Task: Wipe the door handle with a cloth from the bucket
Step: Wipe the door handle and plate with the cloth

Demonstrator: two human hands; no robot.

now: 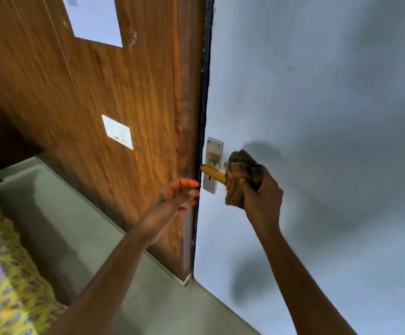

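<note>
1. The right hand [257, 194] is clenched around a bunched dark checked cloth [243, 168], pressing it over the outer end of the door handle [213, 174].
2. The left hand [179, 193] holds nothing; its fingers curl loosely against the dark edge of the door [317, 117], just left of the handle.
3. The yellowish handle sticks out from a metal plate [213, 163] with a keyhole.
4. A wooden panel [88, 93] with two pale stickers stands to the left, above a grey floor [76, 226].
5. No bucket or other container is in view.
</note>
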